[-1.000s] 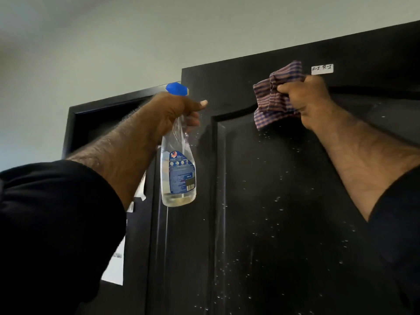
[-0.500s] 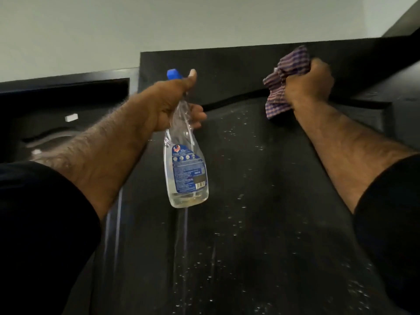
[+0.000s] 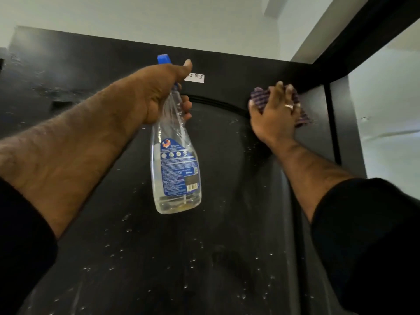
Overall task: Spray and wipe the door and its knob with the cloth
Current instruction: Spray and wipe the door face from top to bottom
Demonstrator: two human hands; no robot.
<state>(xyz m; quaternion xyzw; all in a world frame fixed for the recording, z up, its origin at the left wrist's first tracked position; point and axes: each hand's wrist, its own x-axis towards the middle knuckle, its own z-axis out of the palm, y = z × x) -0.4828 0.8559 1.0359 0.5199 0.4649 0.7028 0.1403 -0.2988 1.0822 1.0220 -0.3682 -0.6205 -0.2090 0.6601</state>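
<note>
A black panelled door (image 3: pixel 172 258) fills the view, seen from below, and is speckled with spray droplets. My left hand (image 3: pixel 159 94) grips the neck of a clear spray bottle (image 3: pixel 176 169) with a blue cap and blue label, held up in front of the door's upper panel. My right hand (image 3: pixel 275 112) presses a purple checked cloth (image 3: pixel 261 98) flat against the door near its top right corner. The knob is out of view.
A small white label (image 3: pixel 196 78) is stuck near the door's top edge. The black door frame (image 3: pixel 345 123) runs down the right side, with a pale wall (image 3: pixel 386 133) beyond. The grey ceiling (image 3: pixel 159 19) lies above.
My right hand slid the cloth to the right along the top of the door and flattened onto it. The view swung right, and the bottle now sits in the middle.
</note>
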